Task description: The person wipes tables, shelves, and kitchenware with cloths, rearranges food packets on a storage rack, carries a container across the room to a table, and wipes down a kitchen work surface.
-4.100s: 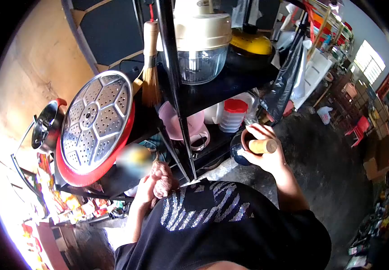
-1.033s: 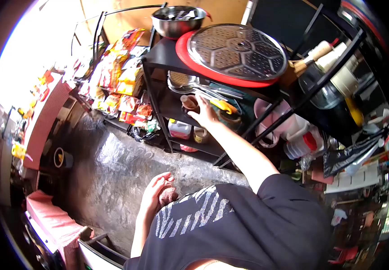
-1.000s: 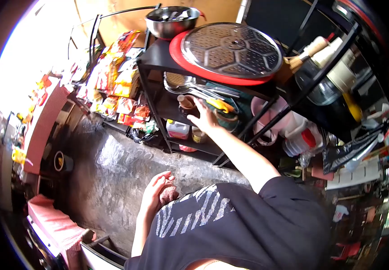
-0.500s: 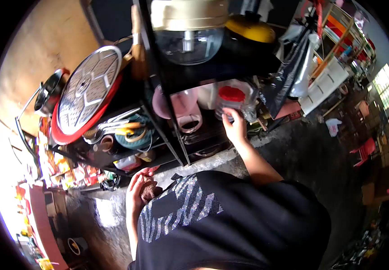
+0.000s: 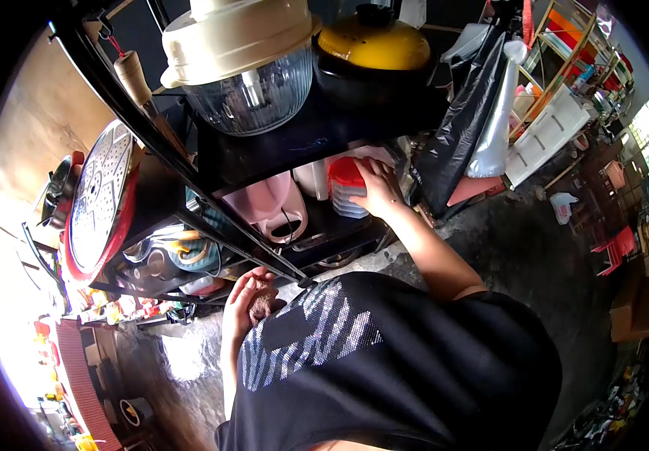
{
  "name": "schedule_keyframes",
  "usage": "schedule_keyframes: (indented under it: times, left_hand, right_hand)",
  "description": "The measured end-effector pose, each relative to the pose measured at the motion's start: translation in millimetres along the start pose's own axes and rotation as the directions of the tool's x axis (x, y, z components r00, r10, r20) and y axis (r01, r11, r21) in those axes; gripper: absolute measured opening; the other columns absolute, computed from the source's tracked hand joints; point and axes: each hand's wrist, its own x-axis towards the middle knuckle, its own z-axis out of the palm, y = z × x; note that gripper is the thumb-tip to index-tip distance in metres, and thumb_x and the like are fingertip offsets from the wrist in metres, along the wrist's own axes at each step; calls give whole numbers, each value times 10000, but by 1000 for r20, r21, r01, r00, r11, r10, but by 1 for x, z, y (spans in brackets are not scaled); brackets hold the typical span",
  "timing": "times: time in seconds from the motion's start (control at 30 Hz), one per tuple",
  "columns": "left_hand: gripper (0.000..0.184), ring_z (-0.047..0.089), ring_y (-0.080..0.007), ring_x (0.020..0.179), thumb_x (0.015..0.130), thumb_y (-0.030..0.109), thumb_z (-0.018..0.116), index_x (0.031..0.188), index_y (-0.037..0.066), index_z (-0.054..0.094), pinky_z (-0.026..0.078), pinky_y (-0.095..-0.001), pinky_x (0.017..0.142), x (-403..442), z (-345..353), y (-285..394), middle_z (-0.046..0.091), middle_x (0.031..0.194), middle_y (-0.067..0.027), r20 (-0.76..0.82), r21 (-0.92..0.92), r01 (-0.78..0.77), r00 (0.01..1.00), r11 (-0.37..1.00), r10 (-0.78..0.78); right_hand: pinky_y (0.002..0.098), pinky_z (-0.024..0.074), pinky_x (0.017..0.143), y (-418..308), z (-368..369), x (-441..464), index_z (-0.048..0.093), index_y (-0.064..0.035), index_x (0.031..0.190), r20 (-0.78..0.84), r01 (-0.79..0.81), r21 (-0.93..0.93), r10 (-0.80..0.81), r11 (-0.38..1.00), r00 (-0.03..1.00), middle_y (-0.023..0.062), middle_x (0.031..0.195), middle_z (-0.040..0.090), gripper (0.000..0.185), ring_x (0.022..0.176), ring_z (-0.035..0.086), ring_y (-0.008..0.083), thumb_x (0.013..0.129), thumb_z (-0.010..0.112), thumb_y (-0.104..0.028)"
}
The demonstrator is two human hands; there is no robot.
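Note:
My right hand [image 5: 381, 188] is on a clear, ribbed plastic jar [image 5: 350, 201] with a red lid [image 5: 345, 171]. Its fingers curl over the lid's right edge and down the side. The jar stands on the lower level of a black rack, beside a pale pitcher-like container [image 5: 310, 180] and a pink plastic item [image 5: 283, 222]. Near my waist, my left hand [image 5: 239, 302] is closed around a crumpled brown cloth [image 5: 263, 300], whose far side is partly hidden against my black shirt.
Above the jar, the rack's upper shelf [image 5: 294, 154] bears a glass bowl appliance [image 5: 253, 98] and a yellow-lidded pot [image 5: 373, 49]. A black rack post [image 5: 125, 101] slants in front on the left. Black plastic bags [image 5: 459, 135] hang to the right.
My right hand has come onto the red-lidded jar and grips it. The view has shifted closer to the rack. My left hand still has the brown cloth.

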Motion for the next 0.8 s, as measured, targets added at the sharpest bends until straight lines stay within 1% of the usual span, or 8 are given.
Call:
schedule_keyframes:
  times: [0.17,0.27,0.33,0.43,0.53,0.6,0.67,0.8]
  left_hand:
    - [401,673,-209,968,1015,240,537,1337,1,523,568,-327,839,-11,-2,-4,643,1203,-133,-76,4,-47,996,999,47]
    - [403,672,-210,979,1012,235,538,1339,1,521,567,-331,852,-25,-13,-3,637,1224,-138,-147,-27,-37,989,999,33]
    - [399,674,-213,976,1012,234,538,1337,2,524,569,-334,846,-35,-19,-3,638,1224,-143,-182,-38,-50,982,998,42]
    - [396,675,-216,974,1011,233,539,1333,3,528,569,-336,841,-48,-29,4,639,1224,-148,-201,-41,-62,978,997,53]
    - [391,675,-216,975,1010,229,538,1330,5,530,567,-336,842,-55,-39,11,636,1224,-150,-187,-41,-49,982,998,41]
    - [387,673,-214,974,1008,224,539,1328,6,532,566,-338,842,-61,-47,15,637,1219,-149,-169,-44,-40,985,998,32]
    - [385,675,-215,956,1007,223,542,1322,0,536,565,-334,840,-63,-56,21,647,1199,-152,-139,-26,-60,989,998,56]
    - [394,673,-203,951,1008,225,542,1326,-8,530,557,-318,845,-67,-56,36,651,1194,-146,-75,25,-15,997,1000,17]
  right_hand:
    - [492,307,1120,-1,-8,5,459,-105,1409,87,-24,-2,24,1000,996,198,1432,399,963,1350,339,397,580,906,-307]
    - [495,324,1101,-5,-7,-7,412,-118,1439,31,-2,-11,2,1000,1000,196,1397,425,1007,1324,371,391,579,908,-290]
    - [493,344,1104,-3,-6,-15,359,-151,1474,75,-20,51,16,999,997,214,1362,479,1016,1247,470,414,617,892,-261]
    - [500,400,1059,-8,-3,-29,384,-196,1469,-36,-86,97,90,992,995,222,1316,518,1000,1231,485,424,612,898,-218]
    - [482,457,1013,-11,-6,-43,387,-162,1463,-145,-114,179,141,977,979,223,1300,535,971,1195,527,420,633,890,-195]
    - [476,437,1028,-12,-21,-52,355,-177,1483,-175,-78,352,147,933,973,230,1312,528,978,1204,523,417,658,878,-222]
    - [457,467,1009,-31,-47,-59,366,-122,1471,-133,-212,368,277,905,951,224,1284,568,985,1192,552,397,647,898,-210]
    - [438,474,1022,-51,-86,-85,384,-62,1449,-271,-88,412,214,907,938,226,1299,584,974,1193,584,371,647,911,-226]
